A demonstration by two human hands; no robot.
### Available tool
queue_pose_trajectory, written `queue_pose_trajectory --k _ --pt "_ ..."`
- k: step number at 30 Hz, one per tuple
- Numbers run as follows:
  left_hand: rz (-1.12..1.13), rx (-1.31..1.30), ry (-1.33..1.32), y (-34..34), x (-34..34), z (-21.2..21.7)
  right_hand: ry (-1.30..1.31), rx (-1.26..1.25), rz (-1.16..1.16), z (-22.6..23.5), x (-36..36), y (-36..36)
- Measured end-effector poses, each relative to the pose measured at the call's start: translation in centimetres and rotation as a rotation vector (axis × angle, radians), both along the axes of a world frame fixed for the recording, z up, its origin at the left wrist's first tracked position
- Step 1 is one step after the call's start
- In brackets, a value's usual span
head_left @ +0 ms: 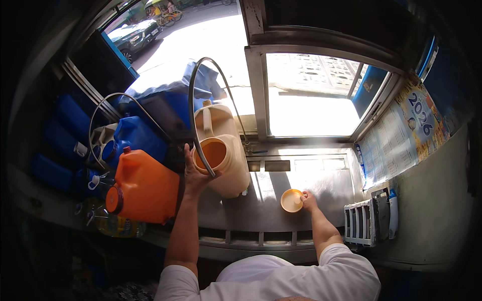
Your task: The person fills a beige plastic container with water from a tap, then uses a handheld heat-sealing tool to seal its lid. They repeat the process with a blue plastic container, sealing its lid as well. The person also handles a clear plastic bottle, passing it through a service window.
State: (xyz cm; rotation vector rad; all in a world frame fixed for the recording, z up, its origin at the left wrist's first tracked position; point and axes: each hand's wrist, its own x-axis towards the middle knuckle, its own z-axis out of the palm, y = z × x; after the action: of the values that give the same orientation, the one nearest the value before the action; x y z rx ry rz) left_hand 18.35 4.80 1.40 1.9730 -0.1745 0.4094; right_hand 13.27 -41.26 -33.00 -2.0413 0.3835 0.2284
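L hand (197, 174) is spreading half-open at the cream jug's (236, 168) wide mouth, w/ fingers beside the rim & thumb side near the end of the curved hose (192, 100); can't tell if it's gripping either. R hand (309, 201) is closing thumb & fingers on the edge of a round cream lid (288, 202), to the jug's R, over the steel tabletop (326, 188). Jug's standing on the tabletop, mouth uncovered. Orange container (143, 185) is sitting L of the L hand, nr a blue container (143, 138).

A metal counter (261, 213) runs beneath 1 sunlit, metal-framed window (319, 113), beside a dull grey wall (434, 200).
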Motion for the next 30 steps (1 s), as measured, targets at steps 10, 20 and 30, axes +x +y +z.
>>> queue_pose_trajectory --k 10,20,30 --pt "-0.019 -0.089 -0.009 -0.6 -4.5 -0.9 -0.141 -0.235 0.058 3.9 3.3 4.5" --pt "-0.063 -0.033 0.122 -3.4 -16.0 0.2 -0.119 0.185 0.252 6.9 11.2 15.0" --pt "-0.042 -0.156 0.187 -5.0 -15.2 0.1 0.225 0.642 -0.188 4.7 23.4 19.0"
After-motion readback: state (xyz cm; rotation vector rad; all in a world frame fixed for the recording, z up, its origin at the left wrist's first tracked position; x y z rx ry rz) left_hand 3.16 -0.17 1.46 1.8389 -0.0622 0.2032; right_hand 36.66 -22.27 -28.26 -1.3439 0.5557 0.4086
